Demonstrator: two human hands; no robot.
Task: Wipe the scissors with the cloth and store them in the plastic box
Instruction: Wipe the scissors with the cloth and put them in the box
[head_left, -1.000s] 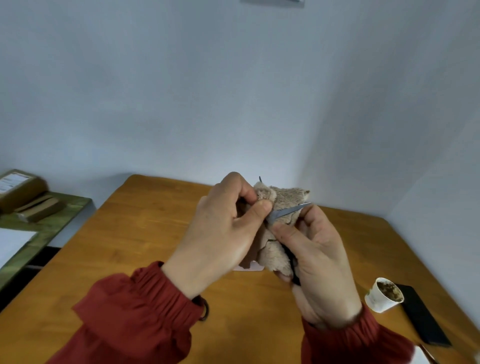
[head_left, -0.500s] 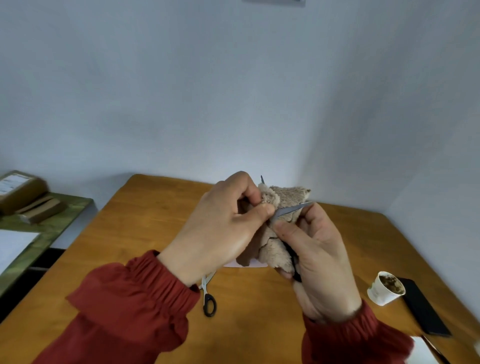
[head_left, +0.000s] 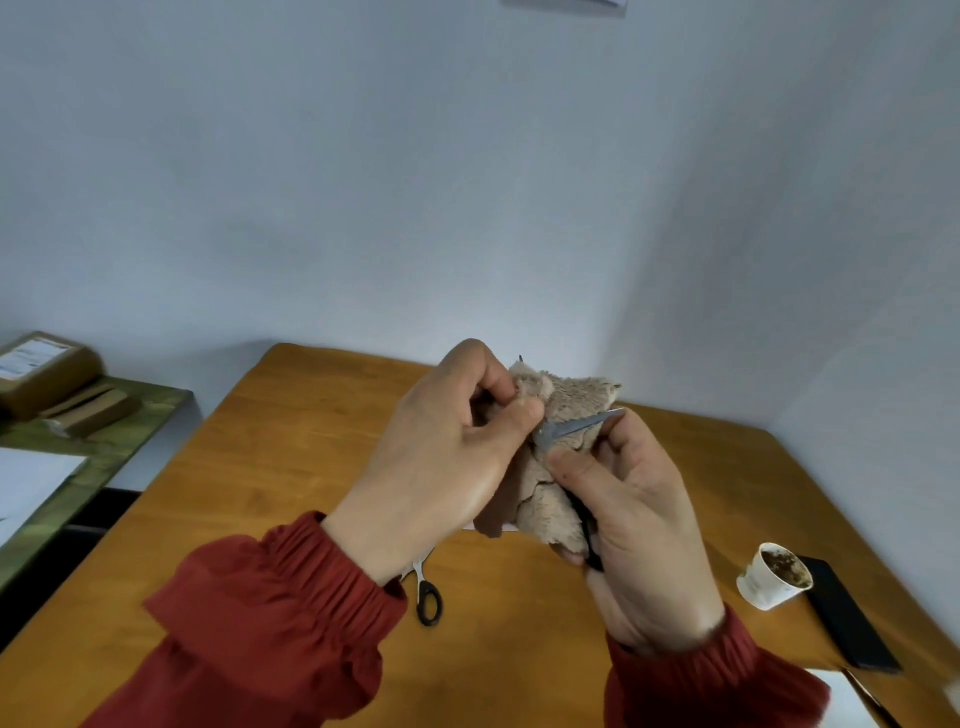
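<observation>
Beige cloth (head_left: 550, 499) stays pinched round a blade of the scissors (head_left: 576, 427) by fingers of the left hand (head_left: 441, 467), right hand (head_left: 639, 519) gripping the handles above the worktop (head_left: 291, 467); only the left sleeve (head_left: 270, 597) has shifted, uncovering a second pair (head_left: 428, 597): wiping continues, storage pending.

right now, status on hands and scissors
Left hand pinches cloth around one blade. Right hand holds the scissors, blades apart. Spare scissors on table.

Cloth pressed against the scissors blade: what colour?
Plain beige-tan, fluffy pile, no pattern: the plush cloth. Head view shows it best.
</observation>
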